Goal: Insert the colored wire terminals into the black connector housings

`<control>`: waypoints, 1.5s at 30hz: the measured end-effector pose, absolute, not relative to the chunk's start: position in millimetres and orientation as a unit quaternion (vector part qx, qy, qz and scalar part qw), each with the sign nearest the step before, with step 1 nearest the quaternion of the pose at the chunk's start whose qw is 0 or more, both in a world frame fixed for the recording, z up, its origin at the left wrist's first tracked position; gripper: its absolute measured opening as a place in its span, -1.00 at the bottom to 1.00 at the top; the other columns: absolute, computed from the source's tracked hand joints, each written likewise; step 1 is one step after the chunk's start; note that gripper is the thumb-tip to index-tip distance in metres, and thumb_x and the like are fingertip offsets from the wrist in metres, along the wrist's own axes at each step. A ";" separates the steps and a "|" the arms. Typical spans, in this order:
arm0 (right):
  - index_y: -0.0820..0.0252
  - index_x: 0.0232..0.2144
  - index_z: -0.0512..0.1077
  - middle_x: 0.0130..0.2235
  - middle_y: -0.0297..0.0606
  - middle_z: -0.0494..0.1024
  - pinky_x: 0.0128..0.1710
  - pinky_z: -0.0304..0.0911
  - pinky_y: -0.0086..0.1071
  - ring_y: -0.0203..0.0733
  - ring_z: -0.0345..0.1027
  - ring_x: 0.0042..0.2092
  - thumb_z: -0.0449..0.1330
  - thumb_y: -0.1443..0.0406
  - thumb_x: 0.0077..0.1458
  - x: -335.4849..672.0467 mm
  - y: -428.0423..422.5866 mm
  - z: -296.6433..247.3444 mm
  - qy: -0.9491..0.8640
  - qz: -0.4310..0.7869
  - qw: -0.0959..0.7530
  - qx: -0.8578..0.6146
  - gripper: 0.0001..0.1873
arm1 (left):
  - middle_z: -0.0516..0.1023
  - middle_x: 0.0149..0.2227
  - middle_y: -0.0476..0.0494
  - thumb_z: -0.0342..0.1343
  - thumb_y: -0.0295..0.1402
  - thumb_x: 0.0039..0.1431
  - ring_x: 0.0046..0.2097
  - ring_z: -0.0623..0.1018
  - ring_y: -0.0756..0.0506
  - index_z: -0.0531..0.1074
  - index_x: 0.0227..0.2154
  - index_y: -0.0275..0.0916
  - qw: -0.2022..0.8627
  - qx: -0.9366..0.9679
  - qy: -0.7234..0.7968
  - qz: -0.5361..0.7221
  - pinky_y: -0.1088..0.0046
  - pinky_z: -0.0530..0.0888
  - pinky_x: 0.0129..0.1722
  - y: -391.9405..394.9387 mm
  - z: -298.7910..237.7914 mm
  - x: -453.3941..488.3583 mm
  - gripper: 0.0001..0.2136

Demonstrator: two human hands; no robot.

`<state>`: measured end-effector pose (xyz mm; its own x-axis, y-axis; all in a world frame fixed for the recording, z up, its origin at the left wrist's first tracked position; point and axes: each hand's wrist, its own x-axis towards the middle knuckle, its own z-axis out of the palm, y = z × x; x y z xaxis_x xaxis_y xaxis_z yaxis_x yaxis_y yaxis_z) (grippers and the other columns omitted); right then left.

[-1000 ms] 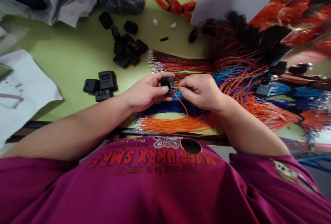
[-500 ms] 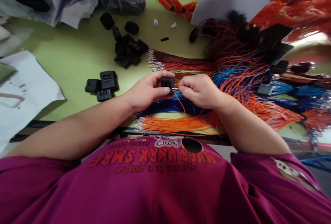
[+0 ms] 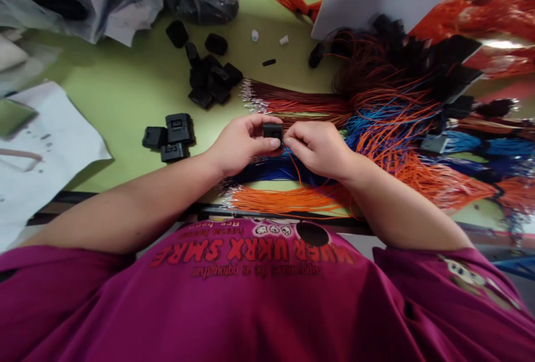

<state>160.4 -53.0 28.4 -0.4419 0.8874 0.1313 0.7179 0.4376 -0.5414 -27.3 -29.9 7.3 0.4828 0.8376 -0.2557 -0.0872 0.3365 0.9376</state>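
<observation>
My left hand (image 3: 239, 143) grips a black plastic connector housing (image 3: 272, 130) between thumb and fingers, over the wire bundles. Close against the housing's right side, my right hand (image 3: 318, 149) is closed in a pinch on a thin wire, whose end is hidden by the fingertips. An orange wire (image 3: 297, 168) hangs down from the housing in a curve. Beneath both hands lie dark blue wires (image 3: 273, 170) and a bundle of orange wires (image 3: 280, 200) with metal terminals at their left ends.
Black housings (image 3: 178, 135) stand left of my hands, and a heap of more (image 3: 213, 81) lies farther back. Brown wires (image 3: 301, 97) and a large tangle of coloured wires (image 3: 388, 111) spread right. White paper (image 3: 50, 156) covers the left; a grey board (image 3: 376, 0) leans behind.
My right fingertips have moved left, up to the housing; the short metallic piece seen between them and it is now hidden. The housing has turned slightly in my left hand.
</observation>
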 end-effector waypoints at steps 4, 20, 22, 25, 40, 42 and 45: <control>0.24 -0.46 0.44 -0.44 -0.26 0.49 -0.36 0.04 -0.43 -0.30 0.24 -0.41 0.02 0.32 0.07 161.6 -54.9 26.4 -0.827 0.185 0.219 -0.483 -0.79 | 0.51 -0.32 -0.04 0.30 -0.53 -0.15 -0.32 0.53 0.02 0.44 -0.19 -0.30 0.747 0.427 0.392 0.325 0.33 0.56 -0.19 -29.8 7.5 -26.0 -0.63; 0.25 -0.40 0.42 -0.41 -0.20 0.51 -0.38 0.03 -0.39 -0.23 0.27 -0.40 -0.04 0.33 0.11 159.4 -52.5 11.6 -0.844 0.144 0.137 -0.498 -0.76 | 0.51 -0.39 -0.03 0.31 -0.53 -0.14 -0.36 0.52 0.00 0.47 -0.19 -0.29 0.698 0.479 0.436 0.305 0.33 0.56 -0.21 -26.8 5.6 -21.2 -0.64; 0.24 -0.41 0.42 -0.42 -0.21 0.50 -0.39 0.02 -0.39 -0.24 0.26 -0.41 -0.03 0.33 0.11 159.5 -52.0 10.6 -0.844 0.150 0.141 -0.495 -0.77 | 0.52 -0.39 -0.05 0.32 -0.50 -0.14 -0.32 0.52 -0.03 0.49 -0.20 -0.27 0.680 0.507 0.435 0.303 0.33 0.55 -0.21 -25.8 3.6 -21.6 -0.64; 0.22 -0.44 0.41 -0.43 -0.25 0.50 -0.37 0.03 -0.41 -0.27 0.25 -0.42 -0.01 0.32 0.10 160.4 -51.7 11.5 -0.838 0.164 0.161 -0.495 -0.79 | 0.52 -0.38 -0.06 0.33 -0.46 -0.13 -0.31 0.52 -0.04 0.50 -0.18 -0.27 0.669 0.526 0.432 0.298 0.32 0.55 -0.21 -25.0 2.0 -22.2 -0.64; 0.23 -0.46 0.42 -0.46 -0.27 0.48 -0.36 0.07 -0.42 -0.28 0.26 -0.41 0.02 0.33 0.09 164.3 -52.0 13.6 -0.827 0.179 0.199 -0.494 -0.80 | 0.53 -0.36 -0.04 0.24 -0.59 -0.09 -0.35 0.54 0.03 0.42 -0.18 -0.33 0.755 0.410 0.413 0.303 0.31 0.56 -0.15 -25.7 5.8 -18.8 -0.65; 0.23 -0.45 0.42 -0.46 -0.26 0.48 -0.36 0.05 -0.42 -0.28 0.24 -0.41 0.00 0.33 0.10 163.9 -52.2 13.6 -0.832 0.171 0.192 -0.492 -0.78 | 0.53 -0.37 -0.04 0.24 -0.61 -0.09 -0.35 0.54 0.03 0.42 -0.18 -0.33 0.761 0.399 0.411 0.304 0.32 0.57 -0.16 -26.1 7.3 -18.5 -0.66; 0.23 -0.46 0.41 -0.46 -0.27 0.47 -0.38 0.03 -0.42 -0.29 0.22 -0.43 0.00 0.32 0.10 163.3 -52.3 13.5 -0.833 0.166 0.189 -0.493 -0.79 | 0.53 -0.37 -0.04 0.26 -0.60 -0.11 -0.36 0.54 0.03 0.42 -0.18 -0.34 0.762 0.398 0.410 0.304 0.33 0.57 -0.17 -26.3 7.7 -18.4 -0.64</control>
<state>163.3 -52.3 13.5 -0.4429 0.8837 0.1512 0.7587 0.4593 -0.4619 -18.4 -26.3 7.7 0.4788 0.7898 -0.3834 -0.1368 0.4985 0.8560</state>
